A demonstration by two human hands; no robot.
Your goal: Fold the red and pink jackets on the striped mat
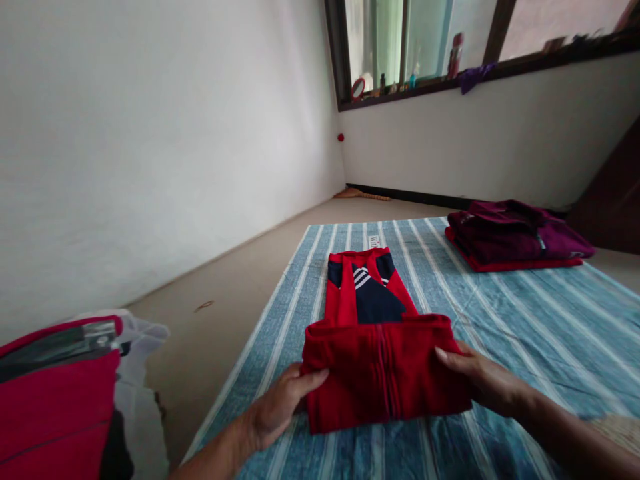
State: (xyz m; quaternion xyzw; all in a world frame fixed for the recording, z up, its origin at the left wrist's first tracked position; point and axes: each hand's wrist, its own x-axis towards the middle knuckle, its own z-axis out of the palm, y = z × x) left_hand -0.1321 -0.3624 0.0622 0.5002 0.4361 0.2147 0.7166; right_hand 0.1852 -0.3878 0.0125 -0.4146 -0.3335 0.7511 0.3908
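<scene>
Gripping a folded red-and-navy fabric garment [375, 373] at lower centre: left hand [285, 403] closed on its left edge, right hand [483, 377] closed on its right edge, thumbs on top. Garment is over a blue cloth sheet with white stripes [435, 293], near section raised, far section flat. Folded purple garment [525, 233] on a flat red cloth [520, 265], right of frame. Beige floor [250, 273] and plain white wall [175, 133] on the left; dark-framed window [341, 53] up top, red-rimmed round mirror [358, 89] on its sill. Writing: white label [374, 242] at sheet's far edge reads "Wit", rest unclear. Three white stripes [361, 277] on the garment's navy part; brand name not legible.
</scene>
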